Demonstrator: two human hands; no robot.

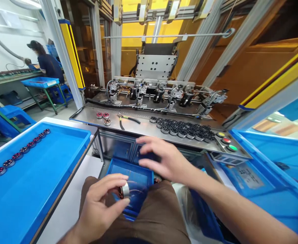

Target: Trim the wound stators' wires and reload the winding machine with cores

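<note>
1. Head view, lower centre: a small blue bin [136,183] rests on the person's lap, hemmed by a blue tray [62,149] at left and blue crates [266,189] at right; open room lies above the bin.
2. The steel counter [138,127] edge crosses mid-frame, carrying a heap of dark rings [184,128] and pliers [127,119].
3. The left hand [100,203], bottom centre, has its fingers closed around a round metal part [125,189] over the bin.
4. The right hand [161,159] hovers spread and empty above the bin's far rim.
</note>
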